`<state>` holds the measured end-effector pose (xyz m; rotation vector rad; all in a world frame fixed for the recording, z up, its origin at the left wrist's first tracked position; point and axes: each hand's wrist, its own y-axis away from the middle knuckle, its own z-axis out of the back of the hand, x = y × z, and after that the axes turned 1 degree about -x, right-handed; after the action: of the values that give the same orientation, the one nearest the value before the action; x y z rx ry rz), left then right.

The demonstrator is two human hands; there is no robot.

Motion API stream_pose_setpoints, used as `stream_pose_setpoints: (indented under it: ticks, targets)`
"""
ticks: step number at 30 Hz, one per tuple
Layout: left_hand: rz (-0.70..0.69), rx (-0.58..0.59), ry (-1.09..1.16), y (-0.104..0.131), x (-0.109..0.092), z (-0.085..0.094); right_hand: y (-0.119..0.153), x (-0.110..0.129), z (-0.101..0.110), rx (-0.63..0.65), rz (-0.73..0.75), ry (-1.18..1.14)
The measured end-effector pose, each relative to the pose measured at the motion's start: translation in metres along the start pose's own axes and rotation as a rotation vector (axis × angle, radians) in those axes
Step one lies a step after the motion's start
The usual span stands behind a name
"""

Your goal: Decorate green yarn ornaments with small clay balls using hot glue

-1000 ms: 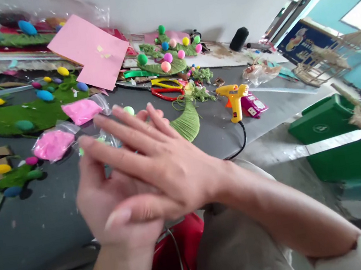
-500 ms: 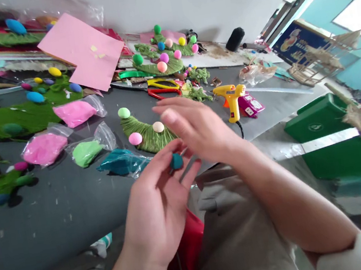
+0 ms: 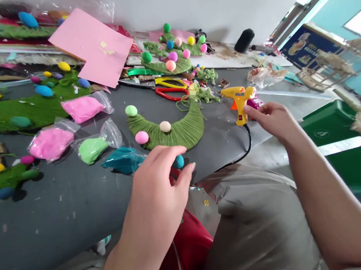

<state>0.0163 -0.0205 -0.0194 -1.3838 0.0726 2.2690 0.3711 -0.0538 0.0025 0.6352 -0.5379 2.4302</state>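
Hands: two in count, one left hand (image 3: 160,179) and one right hand (image 3: 271,123).
Plastic bags (image 3: 82,108): four in total; two with pink content, one with light green, one with teal.
Teal ball (image 3: 178,161): one.
Near green crescent (image 3: 185,134): one, and on it three balls (image 3: 141,137).
Far green cluster (image 3: 156,69): at least ten balls.
Glue gun (image 3: 239,98): one.
Pink sheet (image 3: 94,43): one, with a notched corner.
Black cylinder (image 3: 244,41): one.
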Motion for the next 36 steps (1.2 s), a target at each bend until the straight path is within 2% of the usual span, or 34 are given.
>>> stream_pose_setpoints:
  ticks: [5, 9, 11, 13, 18, 25, 30, 36]
  targets:
    - [-0.017, -0.051, -0.148, 0.003, 0.002, 0.007, -0.014, 0.000, -0.030, 0.091, -0.078, -0.100]
    - [-0.040, -0.066, -0.160, 0.006, 0.001, 0.009, -0.015, 0.009, -0.043, 0.068, -0.085, -0.227]
    - [-0.046, -0.049, -0.163, 0.007, 0.001, 0.007, -0.010, 0.019, -0.042, 0.107, -0.099, -0.367]
    - [-0.046, -0.027, -0.180, 0.008, 0.002, 0.004, -0.001, 0.031, -0.037, 0.209, -0.130, -0.534]
    - [-0.061, -0.013, -0.246, 0.012, 0.005, 0.002, 0.031, 0.054, -0.018, 0.412, -0.152, -0.661]
    - [-0.070, 0.000, -0.294, 0.012, 0.006, -0.001, 0.054, 0.052, -0.007, 0.705, 0.001, -0.578]
    - [-0.072, 0.006, -0.416, 0.009, 0.001, -0.007, 0.055, 0.052, -0.008, 0.754, -0.017, -0.444]
    - [-0.078, -0.001, -0.576, 0.008, -0.004, -0.010, 0.057, 0.058, -0.007, 0.819, 0.013, -0.388]
